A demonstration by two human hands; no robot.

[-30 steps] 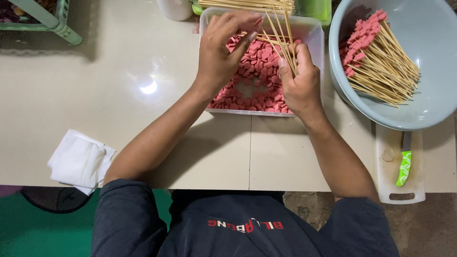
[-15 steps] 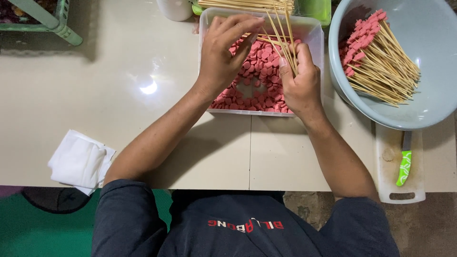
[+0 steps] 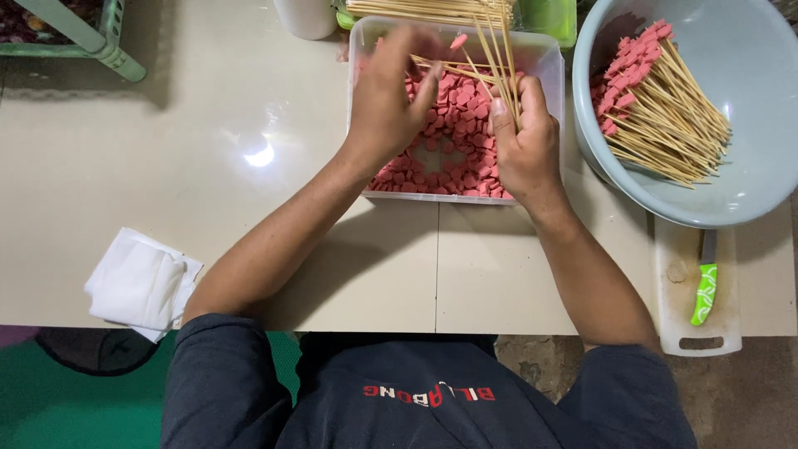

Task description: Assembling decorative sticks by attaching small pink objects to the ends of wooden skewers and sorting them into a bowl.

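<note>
This looks like a small food-preparation spot, home-run or a street-food kitchen. A pale desk (image 3: 166, 166) carries a clear tub (image 3: 540, 58) of pink sliced sausage pieces (image 3: 453, 158), a grey basin (image 3: 748, 191) piled with finished skewers (image 3: 665, 108), a white cutting board (image 3: 677, 324) with a green-handled knife (image 3: 705, 291), and a folded cloth (image 3: 141, 283).

Under my hands, the clear rectangular plastic tub (image 3: 540, 62) is full of pink round sausage slices (image 3: 461, 133), and the thin wooden skewers (image 3: 499, 50) I grip are pale yellow-tan. To the right, the pale grey-blue round plastic bowl (image 3: 748, 191) holds tan sticks tipped in the same pink. The cream glossy tabletop (image 3: 208, 150) carries a white folded cloth (image 3: 141, 283) at near left and a white plastic cutting board (image 3: 677, 324) with a bright green knife handle (image 3: 705, 293) at near right.
</note>
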